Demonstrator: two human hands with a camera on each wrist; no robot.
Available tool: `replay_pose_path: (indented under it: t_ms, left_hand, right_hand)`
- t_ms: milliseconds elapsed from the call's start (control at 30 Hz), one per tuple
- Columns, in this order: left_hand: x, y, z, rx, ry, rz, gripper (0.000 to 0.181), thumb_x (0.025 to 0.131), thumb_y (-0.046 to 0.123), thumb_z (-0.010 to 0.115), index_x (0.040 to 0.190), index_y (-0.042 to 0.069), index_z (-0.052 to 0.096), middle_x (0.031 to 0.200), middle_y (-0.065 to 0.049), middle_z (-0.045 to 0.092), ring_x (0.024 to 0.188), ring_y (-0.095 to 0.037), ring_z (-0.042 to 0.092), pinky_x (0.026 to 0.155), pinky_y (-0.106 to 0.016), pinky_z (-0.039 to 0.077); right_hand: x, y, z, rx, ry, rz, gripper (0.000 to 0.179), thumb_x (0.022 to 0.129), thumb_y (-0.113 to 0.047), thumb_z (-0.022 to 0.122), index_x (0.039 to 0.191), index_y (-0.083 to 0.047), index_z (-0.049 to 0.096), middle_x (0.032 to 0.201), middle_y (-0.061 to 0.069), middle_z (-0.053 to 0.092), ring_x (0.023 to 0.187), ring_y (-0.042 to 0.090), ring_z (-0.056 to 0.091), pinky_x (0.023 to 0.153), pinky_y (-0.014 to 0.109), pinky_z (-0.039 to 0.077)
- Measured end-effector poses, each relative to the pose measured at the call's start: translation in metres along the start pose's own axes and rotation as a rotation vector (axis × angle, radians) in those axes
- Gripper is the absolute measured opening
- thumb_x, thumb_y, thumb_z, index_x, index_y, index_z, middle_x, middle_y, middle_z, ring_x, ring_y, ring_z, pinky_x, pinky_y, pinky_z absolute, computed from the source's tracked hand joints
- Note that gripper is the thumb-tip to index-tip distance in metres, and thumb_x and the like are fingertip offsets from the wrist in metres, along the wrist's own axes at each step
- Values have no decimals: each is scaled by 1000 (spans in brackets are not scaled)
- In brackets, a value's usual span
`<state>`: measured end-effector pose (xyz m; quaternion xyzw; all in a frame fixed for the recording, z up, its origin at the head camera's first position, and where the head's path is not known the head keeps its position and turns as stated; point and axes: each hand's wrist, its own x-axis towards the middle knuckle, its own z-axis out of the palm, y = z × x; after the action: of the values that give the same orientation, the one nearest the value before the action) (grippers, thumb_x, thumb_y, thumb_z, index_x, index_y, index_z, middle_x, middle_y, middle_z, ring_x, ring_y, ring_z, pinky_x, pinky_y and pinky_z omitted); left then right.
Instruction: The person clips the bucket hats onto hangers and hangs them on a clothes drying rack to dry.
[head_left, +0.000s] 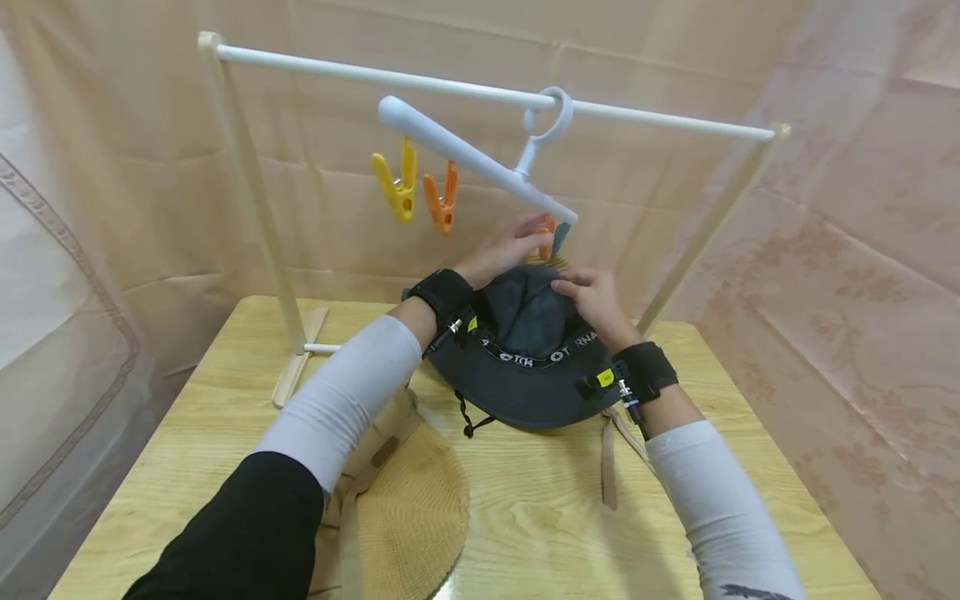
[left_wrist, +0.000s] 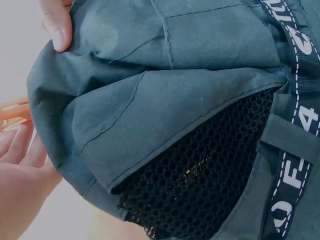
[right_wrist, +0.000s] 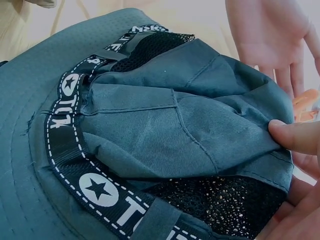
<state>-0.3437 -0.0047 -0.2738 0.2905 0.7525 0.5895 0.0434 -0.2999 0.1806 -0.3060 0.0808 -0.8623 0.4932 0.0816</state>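
Note:
A dark grey-green bucket hat (head_left: 536,383) is held underside up beneath a pale blue hanger (head_left: 465,154), its lettered inner band and mesh panel (left_wrist: 200,170) showing. My right hand (head_left: 596,304) pinches the crown fabric, thumb (right_wrist: 292,136) on the inside and fingers behind. My left hand (head_left: 510,250) grips an orange clothespin (head_left: 547,237) at the hanger's lower right end; the crown partly hides its fingers in the wrist views. Beside that clothespin is a small grey-teal piece (head_left: 561,237) whose kind I cannot tell. Another orange clothespin (head_left: 442,200) and a yellow clothespin (head_left: 397,179) hang further left.
The hanger hooks over a white rail (head_left: 322,68) on a wooden-legged rack (head_left: 258,200). A beige hat with a woven brim (head_left: 416,508) lies at the front left of the wooden table (head_left: 540,517). Beige straps (head_left: 609,462) lie at right; curtains (head_left: 847,275) surround the table.

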Motion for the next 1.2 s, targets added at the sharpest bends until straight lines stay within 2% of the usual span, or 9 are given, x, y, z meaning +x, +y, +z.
replay_pose_path:
  t_ms: [200,300,600,800,1000,1100,1200]
  left_hand:
    - [1,3,-1,-78,68,-4,49,101,31,52,143,6,48,148,-10,48,134,-24,48,105,-44,46]
    - [2,3,-2,-94,100,-9,48,101,30,53,141,3,51,144,-11,52,130,-24,52,103,-42,48]
    - [-1,8,0,-105,124,-14,47,102,34,50,138,5,54,142,-10,55,128,-22,54,100,-39,50]
    - [-1,10,0,-121,153,-31,45,101,34,51,135,4,57,135,-11,60,117,-21,59,93,-36,53]
    - [-2,12,-1,-180,108,-32,40,102,25,52,132,-1,58,133,-17,60,119,-23,58,99,-38,50]
    - [-1,14,-1,-190,85,-18,38,102,21,52,130,-4,59,131,-22,59,119,-25,58,100,-36,49]
    - [1,14,1,-199,94,-10,37,102,18,52,127,-7,60,129,-25,60,120,-28,59,99,-34,50]
  right_hand:
    - [1,-1,-1,-3,17,3,27,91,-14,65,108,6,70,97,9,69,84,6,56,74,18,44]
    - [2,-3,0,-7,14,-2,27,91,-15,66,107,6,71,97,8,70,83,6,56,74,18,44]
    - [2,-7,5,-14,18,-14,28,92,-15,66,109,6,71,106,19,70,85,6,57,73,17,45]
    - [0,-9,8,-46,38,-34,28,92,-18,67,109,4,72,105,21,71,82,5,56,70,15,44]
    - [-1,-11,10,-70,51,-63,25,91,-19,68,103,3,74,94,13,72,76,5,56,66,17,44]
    - [-1,-13,11,-90,58,-80,25,91,-19,68,102,3,74,92,14,72,75,7,55,64,17,43]
    - [-3,-15,11,-101,52,-89,25,92,-18,67,103,3,74,95,17,73,76,7,55,64,16,43]
